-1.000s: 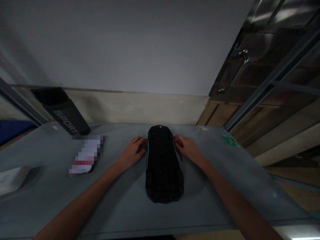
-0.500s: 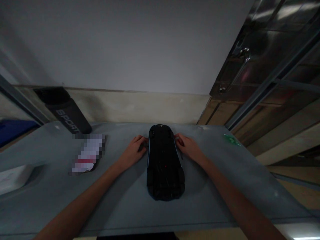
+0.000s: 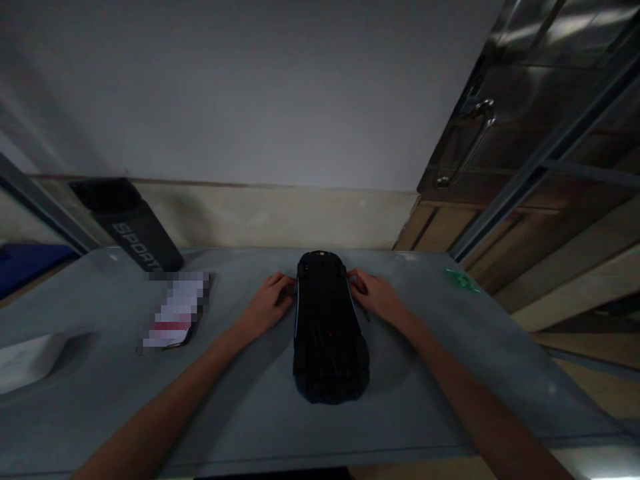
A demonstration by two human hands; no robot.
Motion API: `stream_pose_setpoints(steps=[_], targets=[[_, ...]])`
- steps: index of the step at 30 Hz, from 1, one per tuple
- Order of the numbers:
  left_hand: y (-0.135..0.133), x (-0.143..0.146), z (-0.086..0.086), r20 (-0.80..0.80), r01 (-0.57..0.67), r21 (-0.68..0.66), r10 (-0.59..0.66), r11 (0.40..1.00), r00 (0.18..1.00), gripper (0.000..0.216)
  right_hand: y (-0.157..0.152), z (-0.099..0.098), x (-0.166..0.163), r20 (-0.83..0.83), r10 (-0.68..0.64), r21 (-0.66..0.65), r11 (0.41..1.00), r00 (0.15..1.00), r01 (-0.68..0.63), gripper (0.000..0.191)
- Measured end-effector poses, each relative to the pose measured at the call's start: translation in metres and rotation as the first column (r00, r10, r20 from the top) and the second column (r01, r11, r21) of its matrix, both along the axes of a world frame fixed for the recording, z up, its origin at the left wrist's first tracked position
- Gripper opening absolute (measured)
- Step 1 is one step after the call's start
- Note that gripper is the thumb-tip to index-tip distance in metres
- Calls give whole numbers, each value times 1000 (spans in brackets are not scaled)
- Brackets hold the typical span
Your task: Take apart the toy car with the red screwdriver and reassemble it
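Your left hand has its fingers curled narrow against the left side of the long black car-shaped body with thin blue edging; your right hand, curled likewise, meets its right side; the contact is partly hidden, so I cannot tell whether you grip or merely touch; it lies lengthwise before you, between both hands, on the flat grey table; off to your left are a black cylindrical bottle lettered SPORT and a flat, pixelated rectangular object; a small crumpled green piece lies to your right
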State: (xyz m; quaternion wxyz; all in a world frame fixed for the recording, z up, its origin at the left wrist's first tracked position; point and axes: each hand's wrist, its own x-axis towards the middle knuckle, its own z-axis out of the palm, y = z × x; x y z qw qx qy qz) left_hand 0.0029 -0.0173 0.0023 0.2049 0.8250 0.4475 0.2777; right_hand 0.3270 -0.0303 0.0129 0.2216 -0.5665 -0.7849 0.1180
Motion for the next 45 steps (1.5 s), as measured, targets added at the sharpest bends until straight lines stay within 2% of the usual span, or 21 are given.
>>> stream_pose_setpoints(steps=[10,15,17,20,23,25,27,30,32,35,43,45], targets=[[0,1,-2,34,-6,-9,6,1000,999,30,4,-7,3,-9,5,12,1000,1000,-5,22],[-2,-1,5,103,-33,-48,38,998,994,32,3,-3,2,3,21,18,1000,1000,-21,23],[-4,-2,10,184,-57,-102,75,993,980,36,2,-1,2,-4,26,14,1000,1000,-26,23],[-6,-1,16,373,-46,-264,146,964,916,45,2,1,3,-55,40,26,999,998,-39,25],[-7,3,16,550,70,-451,215,890,807,64,4,4,4,-109,50,57,997,993,-44,24],[-8,6,14,606,157,-531,244,833,757,82,3,9,3,-193,31,128,992,981,-6,21],[-7,8,11,611,212,-576,243,789,754,99,-1,17,-1,-335,4,252,964,942,86,18],[-7,8,10,598,236,-593,225,770,769,111,-13,32,-9,-496,0,427,870,868,244,19],[-7,7,11,595,234,-599,230,766,770,113,-22,39,-15,-517,36,526,801,855,285,18],[-9,6,15,577,214,-621,255,754,776,112,-32,42,-22,-479,105,633,729,871,260,15],[-11,7,18,577,214,-628,263,748,774,112,-37,37,-28,-413,177,689,702,894,180,16],[-10,7,17,573,214,-623,252,752,780,110,-38,37,-28,-408,160,669,723,899,175,17]])
